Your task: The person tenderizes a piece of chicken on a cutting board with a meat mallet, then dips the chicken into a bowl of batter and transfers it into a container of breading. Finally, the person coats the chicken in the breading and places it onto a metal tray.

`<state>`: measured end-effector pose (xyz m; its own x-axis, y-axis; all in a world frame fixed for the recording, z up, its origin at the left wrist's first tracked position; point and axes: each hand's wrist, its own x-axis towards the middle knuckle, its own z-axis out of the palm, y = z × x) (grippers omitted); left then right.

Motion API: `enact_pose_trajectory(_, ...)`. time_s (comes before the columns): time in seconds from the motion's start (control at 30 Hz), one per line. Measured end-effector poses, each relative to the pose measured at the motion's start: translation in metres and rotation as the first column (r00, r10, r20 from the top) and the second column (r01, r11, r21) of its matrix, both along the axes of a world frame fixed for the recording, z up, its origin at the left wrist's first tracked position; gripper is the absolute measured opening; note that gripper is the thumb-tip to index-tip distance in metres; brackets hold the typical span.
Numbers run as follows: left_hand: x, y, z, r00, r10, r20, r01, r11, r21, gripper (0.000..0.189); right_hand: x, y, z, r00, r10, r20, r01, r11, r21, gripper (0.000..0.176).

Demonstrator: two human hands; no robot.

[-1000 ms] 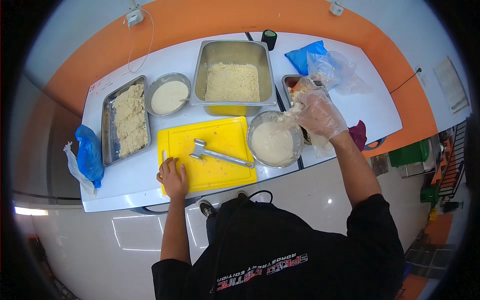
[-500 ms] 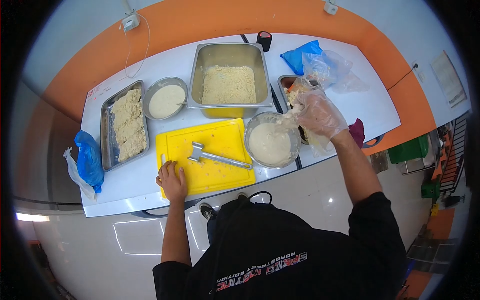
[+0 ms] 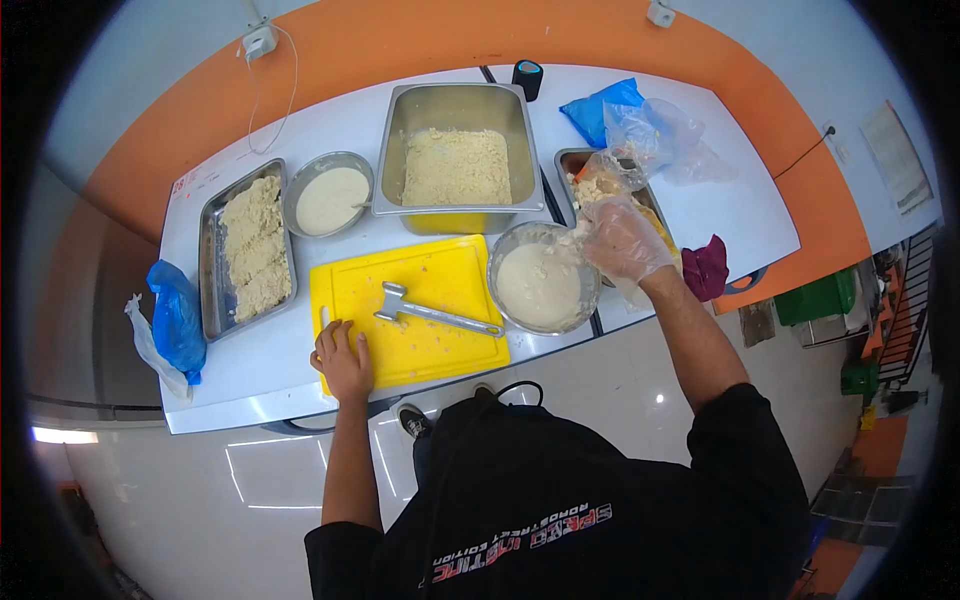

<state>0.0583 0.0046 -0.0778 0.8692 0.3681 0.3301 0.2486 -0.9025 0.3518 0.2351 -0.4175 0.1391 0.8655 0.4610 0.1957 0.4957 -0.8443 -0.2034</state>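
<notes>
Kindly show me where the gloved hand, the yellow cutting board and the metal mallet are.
Gloved right hand [image 3: 625, 242]: head view, on the back of the hand.
Yellow cutting board [image 3: 428, 352]: head view, on its flat top.
Metal mallet [image 3: 443, 315]: head view, on its handle.

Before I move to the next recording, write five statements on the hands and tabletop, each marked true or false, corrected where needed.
1. The right hand wears a clear plastic glove. True.
2. The left hand grips the metal meat mallet. False: it rests on the yellow cutting board; the mallet lies there untouched.
3. The deep steel pan holds pale crumbs. True.
4. The maroon cloth lies left of the cutting board. False: it lies to the right.
5. The round bowl beside the right hand holds a white mixture. True.
</notes>
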Motion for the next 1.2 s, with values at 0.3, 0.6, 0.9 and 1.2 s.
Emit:
enact_pose_trajectory(0.3,0.001,-0.001,0.002,1.0,-0.011,-0.007,0.011,1.0,0.0,0.034,-0.004,0.005,0.019,0.991,-0.106,-0.084,0.108,0.994,0.019,0.022)
enact_pose_trajectory(0.6,-0.001,-0.002,0.001,1.0,-0.008,-0.013,0.009,1.0,0.008,0.034,-0.007,-0.004,0.004,0.998,-0.059,-0.025,0.059,0.998,-0.013,0.024)
enact_pose_trajectory(0.9,0.001,-0.001,0.0,1.0,-0.011,-0.011,0.011,1.0,0.008,0.034,-0.017,-0.001,0.017,1.0,-0.015,0.016,0.015,1.0,0.019,0.025)
enact_pose_trajectory(1.2,0.002,-0.001,0.0,1.0,-0.011,-0.005,0.011,1.0,0.008,0.035,-0.012,0.001,0.023,0.998,-0.069,0.009,0.069,0.997,0.023,0.027)
